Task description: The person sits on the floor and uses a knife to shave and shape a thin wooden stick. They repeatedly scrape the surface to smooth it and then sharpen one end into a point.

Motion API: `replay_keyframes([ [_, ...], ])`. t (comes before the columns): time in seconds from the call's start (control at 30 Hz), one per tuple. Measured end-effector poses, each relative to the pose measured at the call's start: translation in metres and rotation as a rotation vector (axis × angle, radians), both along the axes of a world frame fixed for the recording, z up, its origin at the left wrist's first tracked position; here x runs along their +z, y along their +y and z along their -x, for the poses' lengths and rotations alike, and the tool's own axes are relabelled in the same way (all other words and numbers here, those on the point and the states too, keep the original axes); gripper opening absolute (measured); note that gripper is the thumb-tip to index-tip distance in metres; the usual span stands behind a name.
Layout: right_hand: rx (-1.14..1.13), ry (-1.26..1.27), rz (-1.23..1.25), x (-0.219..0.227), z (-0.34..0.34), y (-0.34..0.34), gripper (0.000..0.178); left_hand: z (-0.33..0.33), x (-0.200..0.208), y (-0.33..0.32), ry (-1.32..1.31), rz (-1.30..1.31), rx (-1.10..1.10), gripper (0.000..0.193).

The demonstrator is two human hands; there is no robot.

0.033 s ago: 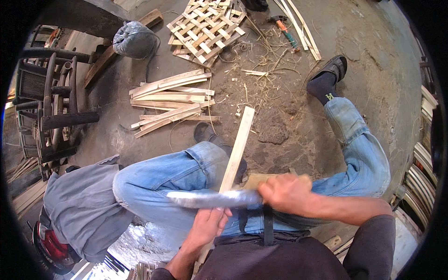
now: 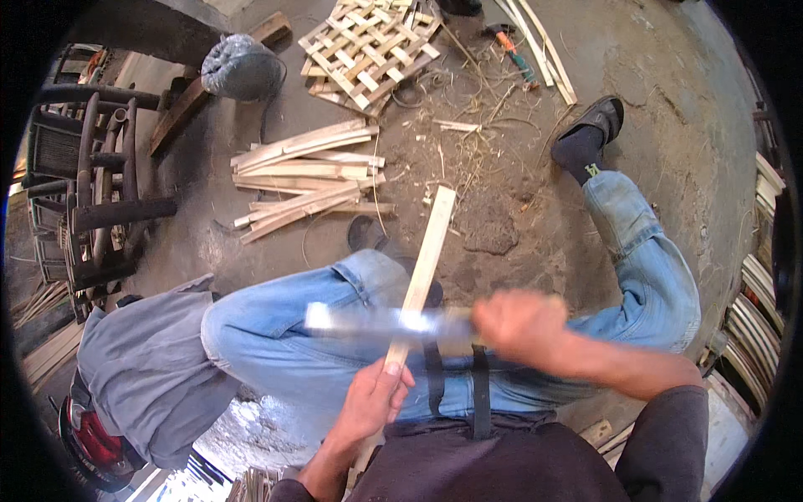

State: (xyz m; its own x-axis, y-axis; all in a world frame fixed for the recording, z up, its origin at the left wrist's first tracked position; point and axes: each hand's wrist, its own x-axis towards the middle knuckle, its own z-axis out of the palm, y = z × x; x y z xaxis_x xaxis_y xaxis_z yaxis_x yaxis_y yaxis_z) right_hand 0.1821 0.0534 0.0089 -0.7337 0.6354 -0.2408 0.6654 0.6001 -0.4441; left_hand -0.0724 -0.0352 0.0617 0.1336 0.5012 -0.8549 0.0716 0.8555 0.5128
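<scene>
A long pale split strip, bamboo or wood (image 2: 432, 238), slants away from my waist across my lap. My left hand (image 2: 374, 397) is closed round its near part, thumb on top. In my right hand (image 2: 523, 326) is the handle of a broad-bladed knife (image 2: 355, 321). The blade lies crosswise over the strip, beyond my left hand, pointing left. Motion blurs the blade, so whether its edge touches the strip cannot be told. Several similar strips (image 2: 309, 174) lie stacked on the floor beyond my left knee.
Woven lattice panels (image 2: 368, 54) lie at the far side. Right of them are a hammer (image 2: 514, 58), long strips (image 2: 548, 54) and scattered shavings. Dark framed furniture (image 2: 104, 167) and a grey bag (image 2: 242, 71) stand left. Grey cloth (image 2: 150, 368) hangs beside my left leg.
My right hand has moved the knife a little away from me along the strip. The left hand keeps its hold, and its place is nearly the same.
</scene>
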Motion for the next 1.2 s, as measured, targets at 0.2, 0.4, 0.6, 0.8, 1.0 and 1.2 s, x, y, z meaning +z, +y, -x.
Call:
replay_keyframes([
  [0.2,-0.248,0.115,0.121,-0.021,-0.015,0.026,0.025,0.007,-0.004,-0.002,-0.003,-0.001,0.023,0.04],
  [0.4,-0.941,0.708,0.632,-0.038,0.018,0.057,0.029,0.001,-0.002,0.003,-0.014,-0.001,-0.165,0.038],
  [0.6,-1.008,1.009,0.914,-0.039,0.065,0.041,0.033,-0.011,-0.021,0.001,-0.242,-0.129,0.01,0.034],
  [0.8,-0.322,0.218,0.295,-0.007,0.024,0.009,0.03,-0.004,-0.02,0.008,-0.283,0.02,0.184,0.033],
  [1.0,-0.171,0.105,0.156,-0.007,0.006,0.003,0.018,-0.011,-0.016,0.02,-0.254,0.011,0.257,0.029],
  [1.2,-0.229,0.124,0.113,-0.011,0.009,0.007,0.022,-0.003,-0.01,0.013,-0.286,0.02,0.235,0.032],
])
